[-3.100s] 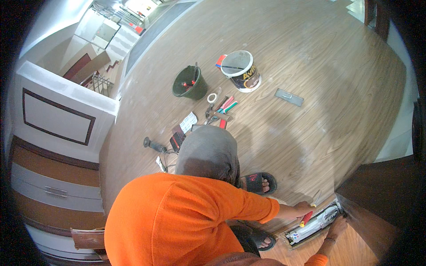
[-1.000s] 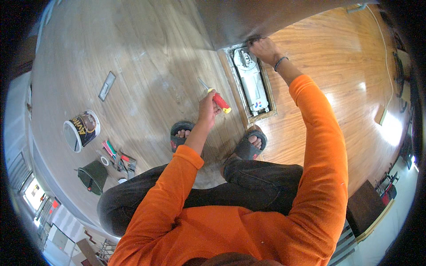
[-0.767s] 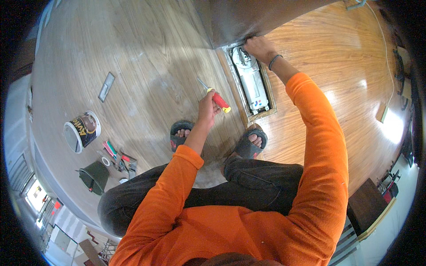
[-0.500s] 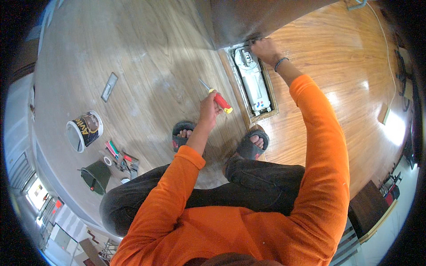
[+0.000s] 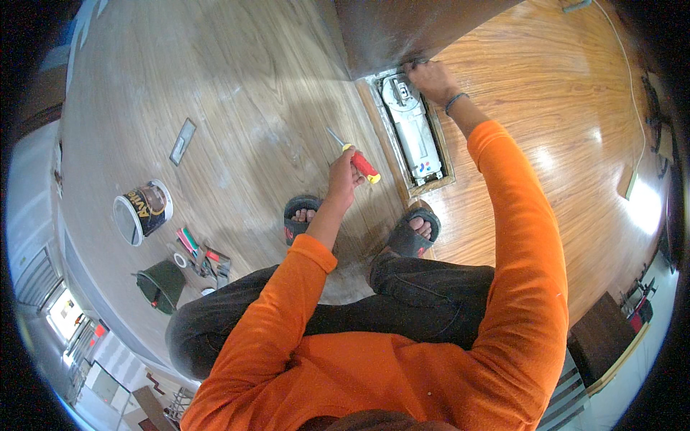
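A screwdriver (image 5: 366,167) with a red and yellow handle is held in my left hand (image 5: 345,177), above the greyish wood floor. Its thin shaft points up and to the left. My right hand (image 5: 433,80) is closed at the far right corner of a floor recess, close to the bottom edge of a brown door panel (image 5: 410,32). What its fingers hold, if anything, is hidden. Inside the recess lies a long silver metal floor hinge (image 5: 417,140), with a round part at its far end, near the door panel.
At left lie a flat metal plate (image 5: 182,141), a printed paint bucket (image 5: 147,210), a dark green bucket (image 5: 164,284) and several hand tools (image 5: 208,262). My sandalled feet (image 5: 415,231) stand near the recess. A pale cord (image 5: 632,100) runs along the far right.
The view has shifted slightly. My left hand still holds the screwdriver in nearly the same place, and my right hand stays at the recess corner.
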The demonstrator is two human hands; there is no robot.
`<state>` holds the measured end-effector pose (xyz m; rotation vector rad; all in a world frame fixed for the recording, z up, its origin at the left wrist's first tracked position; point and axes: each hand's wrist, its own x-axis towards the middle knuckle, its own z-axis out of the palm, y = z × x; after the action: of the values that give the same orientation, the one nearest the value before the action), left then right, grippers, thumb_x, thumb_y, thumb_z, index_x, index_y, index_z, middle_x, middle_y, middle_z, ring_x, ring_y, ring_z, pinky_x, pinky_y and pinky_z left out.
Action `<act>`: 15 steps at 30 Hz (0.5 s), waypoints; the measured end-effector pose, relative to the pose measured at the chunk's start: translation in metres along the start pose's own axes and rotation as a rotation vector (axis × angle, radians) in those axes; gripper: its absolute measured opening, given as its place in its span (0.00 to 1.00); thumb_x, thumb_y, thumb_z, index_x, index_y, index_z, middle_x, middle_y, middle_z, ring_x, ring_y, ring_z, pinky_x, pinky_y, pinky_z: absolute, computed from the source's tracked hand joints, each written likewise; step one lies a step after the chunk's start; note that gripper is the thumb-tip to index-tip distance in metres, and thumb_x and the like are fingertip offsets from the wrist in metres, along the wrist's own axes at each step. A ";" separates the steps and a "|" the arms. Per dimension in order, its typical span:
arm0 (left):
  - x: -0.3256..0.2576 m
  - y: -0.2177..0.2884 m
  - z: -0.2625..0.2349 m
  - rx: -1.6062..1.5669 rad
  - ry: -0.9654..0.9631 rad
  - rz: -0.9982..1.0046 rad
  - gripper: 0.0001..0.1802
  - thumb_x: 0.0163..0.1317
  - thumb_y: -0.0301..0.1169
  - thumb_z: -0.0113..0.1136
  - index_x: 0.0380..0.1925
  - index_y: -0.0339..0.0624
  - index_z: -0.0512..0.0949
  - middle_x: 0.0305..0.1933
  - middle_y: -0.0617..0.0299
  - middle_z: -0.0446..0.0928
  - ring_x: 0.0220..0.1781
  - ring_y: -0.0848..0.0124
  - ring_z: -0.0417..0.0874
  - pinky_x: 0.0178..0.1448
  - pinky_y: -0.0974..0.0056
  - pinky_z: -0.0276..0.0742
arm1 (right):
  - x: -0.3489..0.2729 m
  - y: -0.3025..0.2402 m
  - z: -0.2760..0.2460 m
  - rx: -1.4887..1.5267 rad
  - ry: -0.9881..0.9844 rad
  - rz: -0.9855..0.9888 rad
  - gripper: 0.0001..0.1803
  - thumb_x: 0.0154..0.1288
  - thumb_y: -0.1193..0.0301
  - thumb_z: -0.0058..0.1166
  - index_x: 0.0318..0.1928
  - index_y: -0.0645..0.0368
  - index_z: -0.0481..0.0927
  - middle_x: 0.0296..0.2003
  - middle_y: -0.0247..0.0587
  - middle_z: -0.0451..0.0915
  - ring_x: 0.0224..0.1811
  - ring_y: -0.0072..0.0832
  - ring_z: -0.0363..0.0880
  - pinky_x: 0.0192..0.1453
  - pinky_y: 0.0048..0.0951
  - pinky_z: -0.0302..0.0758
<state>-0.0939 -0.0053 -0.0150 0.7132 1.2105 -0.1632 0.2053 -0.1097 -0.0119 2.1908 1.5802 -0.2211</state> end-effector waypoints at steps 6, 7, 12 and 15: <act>-0.001 -0.003 0.001 0.033 0.009 -0.002 0.16 0.66 0.49 0.54 0.35 0.50 0.78 0.19 0.75 0.67 0.20 0.80 0.67 0.30 0.69 0.66 | 0.002 0.003 0.007 -0.001 0.018 -0.056 0.11 0.67 0.68 0.48 0.47 0.53 0.78 0.35 0.39 0.85 0.40 0.33 0.85 0.40 0.33 0.81; 0.004 -0.005 -0.004 0.060 0.001 -0.010 0.17 0.65 0.50 0.54 0.38 0.50 0.79 0.25 0.72 0.71 0.27 0.77 0.71 0.35 0.66 0.68 | 0.003 0.003 0.009 -0.003 0.070 -0.091 0.11 0.67 0.69 0.48 0.48 0.53 0.78 0.35 0.39 0.85 0.40 0.33 0.85 0.40 0.33 0.81; 0.016 -0.014 -0.013 0.140 -0.050 -0.003 0.21 0.64 0.53 0.55 0.43 0.50 0.80 0.37 0.66 0.81 0.40 0.70 0.80 0.47 0.60 0.72 | 0.004 0.012 0.019 0.040 0.068 -0.044 0.13 0.67 0.71 0.47 0.51 0.53 0.75 0.35 0.41 0.85 0.37 0.37 0.86 0.38 0.36 0.81; 0.023 -0.017 -0.019 0.143 0.000 0.007 0.20 0.64 0.53 0.55 0.43 0.50 0.80 0.37 0.67 0.81 0.39 0.71 0.80 0.46 0.60 0.73 | 0.003 0.009 0.016 0.127 0.162 -0.040 0.15 0.67 0.71 0.46 0.54 0.55 0.73 0.34 0.43 0.85 0.37 0.39 0.86 0.38 0.37 0.82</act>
<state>-0.1084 -0.0013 -0.0455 0.8421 1.2046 -0.2458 0.2162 -0.1164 -0.0246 2.3266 1.7414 -0.1627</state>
